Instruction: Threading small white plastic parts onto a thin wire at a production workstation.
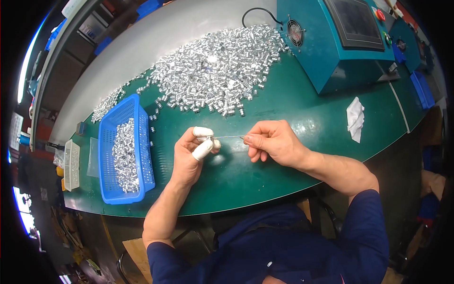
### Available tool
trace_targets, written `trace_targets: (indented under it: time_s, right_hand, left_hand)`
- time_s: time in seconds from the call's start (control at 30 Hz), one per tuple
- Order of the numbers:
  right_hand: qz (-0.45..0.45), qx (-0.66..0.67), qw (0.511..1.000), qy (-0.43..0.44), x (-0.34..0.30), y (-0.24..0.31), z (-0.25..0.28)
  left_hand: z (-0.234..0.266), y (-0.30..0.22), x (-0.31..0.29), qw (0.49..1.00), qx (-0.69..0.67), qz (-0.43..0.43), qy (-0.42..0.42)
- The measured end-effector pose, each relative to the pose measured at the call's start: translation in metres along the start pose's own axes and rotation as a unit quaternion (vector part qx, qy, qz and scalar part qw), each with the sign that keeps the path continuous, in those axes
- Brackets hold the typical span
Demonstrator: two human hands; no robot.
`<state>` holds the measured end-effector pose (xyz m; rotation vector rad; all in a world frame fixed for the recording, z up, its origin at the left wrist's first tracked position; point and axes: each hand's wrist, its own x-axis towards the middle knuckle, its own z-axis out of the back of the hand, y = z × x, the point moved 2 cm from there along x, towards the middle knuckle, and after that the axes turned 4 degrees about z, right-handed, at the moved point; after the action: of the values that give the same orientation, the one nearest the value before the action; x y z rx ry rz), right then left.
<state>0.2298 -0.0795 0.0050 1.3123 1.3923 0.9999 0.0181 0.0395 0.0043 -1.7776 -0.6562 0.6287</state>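
Observation:
White finger cots cover the thumb and a finger of my left hand [187, 154], which is closed in a pinch on a small silvery metal fitting [210, 138]. My fingers hide most of the fitting. From it a thin straight metal rod [229, 137] runs across to my right hand [280, 144], whose thumb and forefinger are closed on the rod's other end. The rod's tip meets the fitting; I cannot tell how deep it goes. Both hands are above the green table mat [227, 184]. Beyond them lies a large heap of similar shiny metal fittings [213, 66].
A blue perforated basket [146, 156] with many fittings stands left of my left hand. Past it are a small white basket [67, 165] and a clear plastic bag [92, 158]. At the right are a teal machine [326, 68] with a screen and a crumpled white cloth [355, 119].

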Motion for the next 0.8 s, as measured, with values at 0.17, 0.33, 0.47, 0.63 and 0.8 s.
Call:
trace_targets:
  time_s: [0.17, 0.33, 0.47, 0.63, 0.8]
  right_hand:
    - [0.468, -0.412, 0.770, -0.135, -0.016, 0.032, 0.006]
    - [0.416, -0.351, 0.832, -0.105, -0.012, 0.031, 0.005]
    - [0.409, -0.312, 0.853, -0.089, -0.013, 0.032, 0.000]
    - [0.424, -0.312, 0.845, -0.091, -0.016, 0.034, -0.003]
    - [0.418, -0.357, 0.831, -0.088, -0.017, 0.033, -0.003]
  left_hand:
    - [0.037, -0.013, 0.011, 0.982, -0.157, -0.069, -0.080]
    - [0.015, -0.012, 0.003, 0.978, 0.120, -0.110, -0.132]
    - [0.010, -0.007, -0.003, 0.968, 0.189, -0.122, -0.114]
    - [0.010, -0.009, -0.006, 0.951, 0.244, -0.159, -0.109]
    - [0.004, -0.009, -0.007, 0.934, 0.290, -0.185, -0.099]
